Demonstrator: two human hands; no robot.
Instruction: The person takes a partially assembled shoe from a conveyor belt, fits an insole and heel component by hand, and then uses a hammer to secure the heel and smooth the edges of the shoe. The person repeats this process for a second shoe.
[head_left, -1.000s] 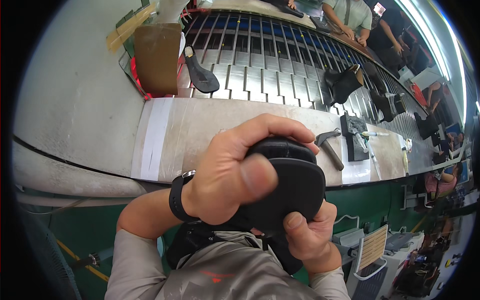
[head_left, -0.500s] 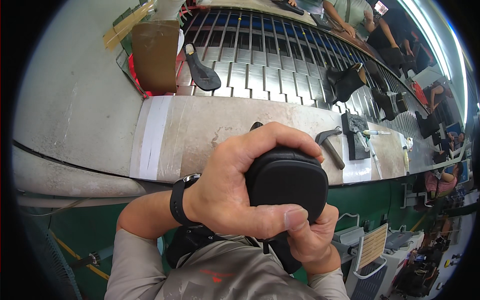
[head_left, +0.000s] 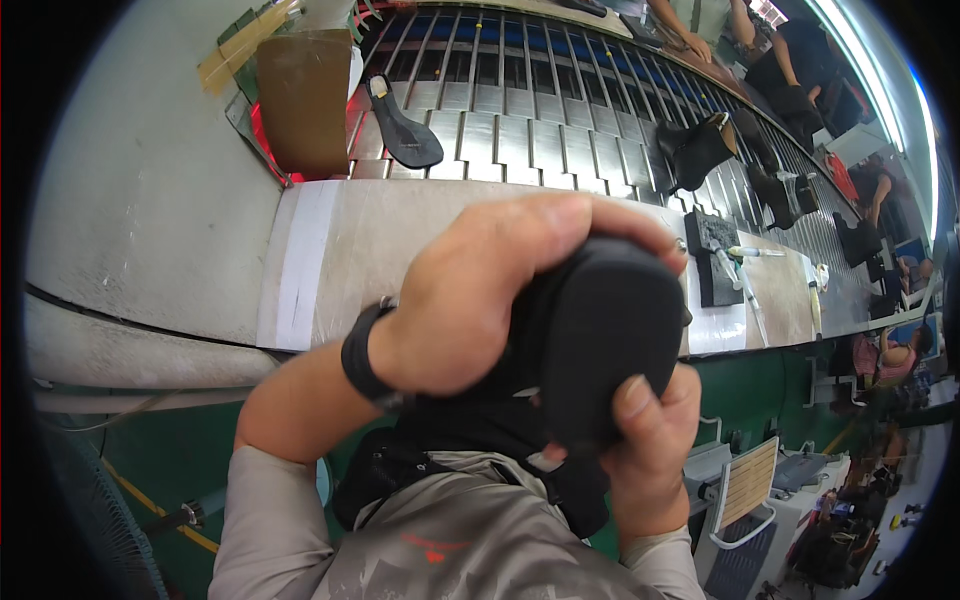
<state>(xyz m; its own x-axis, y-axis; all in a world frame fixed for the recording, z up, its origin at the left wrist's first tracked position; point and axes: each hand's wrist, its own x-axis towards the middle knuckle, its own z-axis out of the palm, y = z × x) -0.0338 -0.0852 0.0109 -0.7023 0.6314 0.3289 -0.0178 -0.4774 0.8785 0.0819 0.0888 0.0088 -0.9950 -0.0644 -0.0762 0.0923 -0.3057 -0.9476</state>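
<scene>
Between my two hands is a black boot (head_left: 617,335), its flat dark sole turned up toward me. My left hand (head_left: 465,290), with a watch strap on the wrist, curls over the far side of the boot, its fingers closed around the upper. From below, my right hand (head_left: 655,430) grips the near end, thumb pressed against the sole's edge. The rest of the boot is hidden behind the sole and my hands, and the left hand is slightly smeared by motion.
A pale bench (head_left: 400,235) runs ahead of me, beside a metal slat conveyor (head_left: 520,140). On the conveyor lie a black shoe sole (head_left: 410,140) and black boots (head_left: 700,150). A dark foam block (head_left: 715,265) and slim brush-like tools (head_left: 750,300) rest at the bench's right.
The boot has tipped and shifted right, so more of its sole shows. My left thumb has left the sole's near edge and moved to the far side. The hammer on the bench is now hidden.
</scene>
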